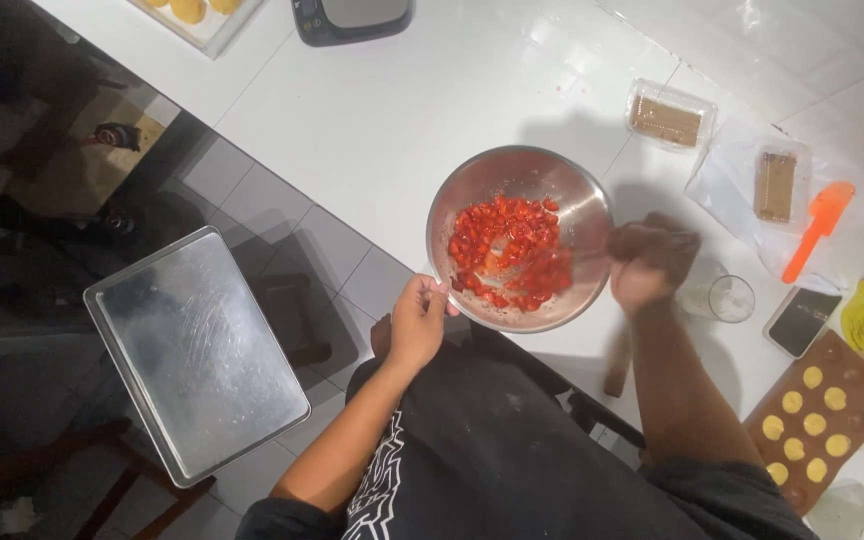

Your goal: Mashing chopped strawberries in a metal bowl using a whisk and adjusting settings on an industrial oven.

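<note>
We see the left hand (419, 318) pinching the near rim of a round, shiny stainless-steel mixing bowl (572, 215), thumb and fingers closed on the metal edge. The bowl sits on a white countertop (372, 120), directly beyond that hand and between the two hands. Inside it lies a heap of chopped red fruit pieces (510, 250), spread over the bottom, just past the left hand's fingertips.

The right hand (650, 265) is at the bowl's far side from the left one, curled into a fist over the rim. It is blurred, and a thin utensil handle (592, 255) seems to run from it into the bowl; we cannot tell what kind of utensil it is.

Just outside the right hand stands a small clear drinking glass (730, 298), and next to that a dark flat phone (802, 320). Further out from that hand lies an orange silicone spatula (818, 228) on a clear plastic sheet, beside a clear plastic box of brown biscuits (668, 118). Nearer the person's body on that side is a brown silicone mould with round yellow fillings (818, 420).

Well off to the outside of the left hand, below the counter's edge, rests a rectangular metal baking tray (192, 355).
</note>
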